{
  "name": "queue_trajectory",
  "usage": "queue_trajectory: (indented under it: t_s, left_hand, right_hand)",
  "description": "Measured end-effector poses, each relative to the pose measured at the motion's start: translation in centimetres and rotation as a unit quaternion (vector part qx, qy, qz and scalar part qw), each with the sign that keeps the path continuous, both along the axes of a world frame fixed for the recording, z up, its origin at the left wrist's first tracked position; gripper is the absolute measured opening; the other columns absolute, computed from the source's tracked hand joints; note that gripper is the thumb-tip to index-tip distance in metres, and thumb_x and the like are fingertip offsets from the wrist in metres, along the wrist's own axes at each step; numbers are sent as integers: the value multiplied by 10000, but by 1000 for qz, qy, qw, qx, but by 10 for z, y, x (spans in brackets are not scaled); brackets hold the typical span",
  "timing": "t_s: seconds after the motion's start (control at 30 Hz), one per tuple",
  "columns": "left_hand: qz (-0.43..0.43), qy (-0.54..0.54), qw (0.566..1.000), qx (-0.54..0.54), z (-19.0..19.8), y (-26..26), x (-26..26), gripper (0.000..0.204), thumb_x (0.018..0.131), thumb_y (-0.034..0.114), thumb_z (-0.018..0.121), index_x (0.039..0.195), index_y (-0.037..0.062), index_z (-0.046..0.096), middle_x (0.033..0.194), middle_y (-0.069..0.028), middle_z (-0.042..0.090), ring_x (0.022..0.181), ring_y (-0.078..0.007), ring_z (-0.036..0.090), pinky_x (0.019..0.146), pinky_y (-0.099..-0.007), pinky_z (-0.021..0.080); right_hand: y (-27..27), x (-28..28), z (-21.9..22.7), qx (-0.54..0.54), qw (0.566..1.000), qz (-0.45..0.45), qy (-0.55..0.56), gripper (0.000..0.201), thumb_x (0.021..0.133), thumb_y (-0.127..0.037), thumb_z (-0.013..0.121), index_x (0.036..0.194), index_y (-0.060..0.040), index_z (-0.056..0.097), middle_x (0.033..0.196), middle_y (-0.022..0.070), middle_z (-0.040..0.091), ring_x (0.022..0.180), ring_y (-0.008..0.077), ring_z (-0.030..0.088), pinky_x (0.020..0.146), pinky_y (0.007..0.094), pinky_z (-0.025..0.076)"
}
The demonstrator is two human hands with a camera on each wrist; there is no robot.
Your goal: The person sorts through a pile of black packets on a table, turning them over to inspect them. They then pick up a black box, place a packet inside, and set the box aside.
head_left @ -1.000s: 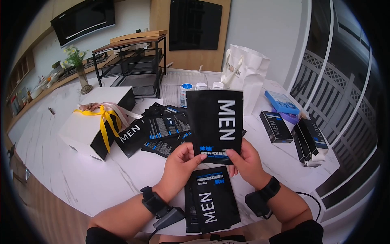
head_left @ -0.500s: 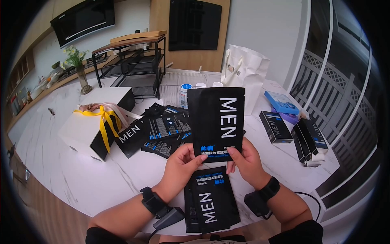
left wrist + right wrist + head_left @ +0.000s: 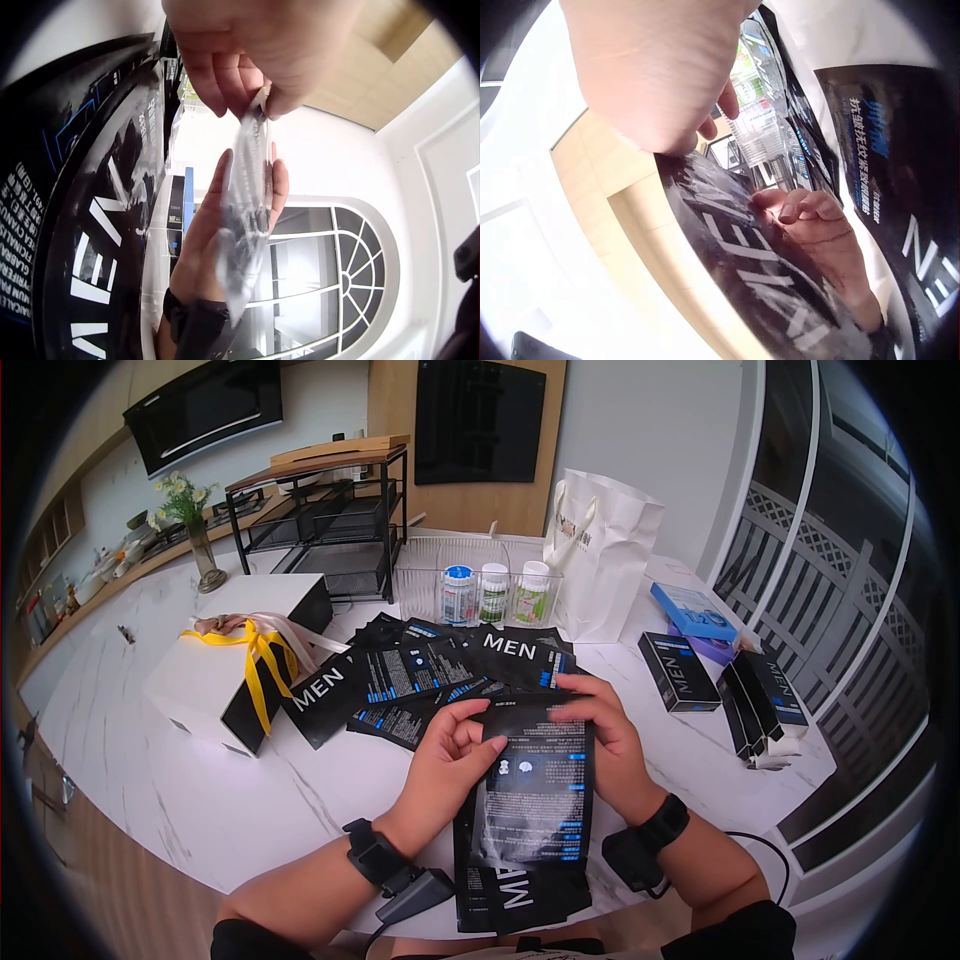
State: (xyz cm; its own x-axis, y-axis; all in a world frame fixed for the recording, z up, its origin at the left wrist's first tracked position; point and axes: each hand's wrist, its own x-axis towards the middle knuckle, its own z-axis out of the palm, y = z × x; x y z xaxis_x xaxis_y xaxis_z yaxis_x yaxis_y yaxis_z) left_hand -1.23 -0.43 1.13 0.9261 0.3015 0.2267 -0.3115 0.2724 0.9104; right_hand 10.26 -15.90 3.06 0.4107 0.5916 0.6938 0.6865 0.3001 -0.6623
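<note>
A black pouch point(image 3: 535, 790) hangs with its densely printed face up, its lower part overlapping black MEN pouches point(image 3: 515, 895) stacked at the table's near edge. My left hand point(image 3: 440, 770) pinches its upper left side between thumb and curled fingers. At the upper right edge, my right hand point(image 3: 615, 755) holds it, fingers blurred. The left wrist view shows the pouch point(image 3: 246, 202) edge-on, with the right hand's fingers on both sides. In the right wrist view, large MEN letters cover the pouch's other face point(image 3: 742, 255), where the left hand point(image 3: 821, 232) touches it.
Behind the hands lies a heap of black pouches point(image 3: 415, 670). A white box point(image 3: 215, 675) with ribbons stands left. Bottles point(image 3: 493, 595) in a clear organizer, a white paper bag point(image 3: 605, 560) and a wire rack point(image 3: 345, 540) stand farther back. Black boxes point(image 3: 680, 672) are at right.
The held pouch has tipped down toward me from its raised position, turning from its MEN face to its printed back. The bottles and a MEN pouch behind it have come into view.
</note>
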Motion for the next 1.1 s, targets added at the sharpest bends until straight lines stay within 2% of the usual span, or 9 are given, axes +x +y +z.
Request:
queue_trajectory:
  t_s: [0.07, 0.13, 0.17, 0.23, 0.37, 0.47, 0.73, 0.9, 1.1]
  left_hand:
    - [9, -16, 999, -27, -3, 0, 2, 439, 828, -8, 561, 1202, 4, 332, 855, -45, 585, 778, -73, 559, 720, -193, 441]
    - [12, -28, 999, -19, -3, 0, 2, 419, 832, -7, 556, 1193, -1, 345, 867, -48, 590, 780, -72, 562, 720, -191, 443]
    - [15, -41, 999, -11, -2, 0, 1, 399, 835, -5, 552, 1183, -6, 358, 879, -50, 595, 783, -71, 566, 720, -190, 445]
    - [4, -32, 999, -16, 0, -2, 2, 366, 836, -4, 551, 1162, -11, 383, 891, -51, 600, 786, -67, 567, 718, -187, 447]
    - [-20, -23, 1000, 3, -1, -1, 3, 250, 845, 20, 551, 1079, -14, 470, 906, -37, 610, 784, -51, 566, 709, -177, 450]
    - [-24, -6, 1000, 7, 3, -1, -1, 177, 854, 52, 554, 1018, 2, 511, 875, -14, 608, 760, -39, 557, 694, -173, 450]
    - [34, 4, 999, 19, 0, 0, -1, 117, 857, 77, 562, 957, 22, 535, 813, 19, 593, 704, -11, 526, 632, -151, 429]
    - [15, 3, 1000, 6, -1, 0, 0, 98, 841, 80, 586, 913, 22, 552, 790, 28, 592, 687, 1, 513, 620, -144, 421]
    - [22, 23, 999, 4, 5, -5, -1, 86, 822, 108, 623, 842, 37, 578, 705, 69, 548, 612, 12, 455, 555, -145, 375]
  right_hand:
    - [1, -5, 2, 16, 999, -18, 24, 225, 870, -41, 461, 1086, -36, 520, 1152, 102, 470, 1082, 174, 444, 892, 267, 368]
    - [1, -8, 2, 48, 969, 31, 240, 272, 937, -157, 378, 1158, -27, 469, 1082, 79, 513, 1004, 139, 491, 856, 248, 390]
    - [-1, -6, 2, 48, 969, 31, 240, 272, 937, -157, 378, 1158, -27, 469, 1082, 79, 513, 1004, 139, 491, 856, 248, 390]
    - [-6, 2, 1, -37, 939, 78, 334, 327, 964, -235, 307, 1157, -22, 463, 991, 48, 551, 908, 100, 524, 807, 234, 408]
    - [-2, -4, 3, -28, 955, 28, 293, 225, 937, -175, 415, 1077, -15, 488, 929, 36, 567, 834, 62, 521, 765, 210, 416]
    - [-2, 1, -4, -38, 957, 59, 282, 175, 912, -130, 470, 1040, -13, 496, 916, 38, 570, 834, 59, 524, 754, 195, 418]
    - [-1, -2, -1, -53, 951, 72, 297, 127, 899, -97, 486, 993, -14, 505, 922, 32, 575, 819, 52, 532, 713, 187, 427]
    - [-2, -6, -1, -64, 947, 75, 307, 83, 900, -98, 484, 926, -24, 513, 885, 6, 566, 765, 28, 517, 689, 179, 417]
    - [-5, -5, -3, -64, 977, 44, 200, 89, 909, -111, 472, 911, -24, 494, 810, -24, 520, 742, 6, 475, 657, 164, 394]
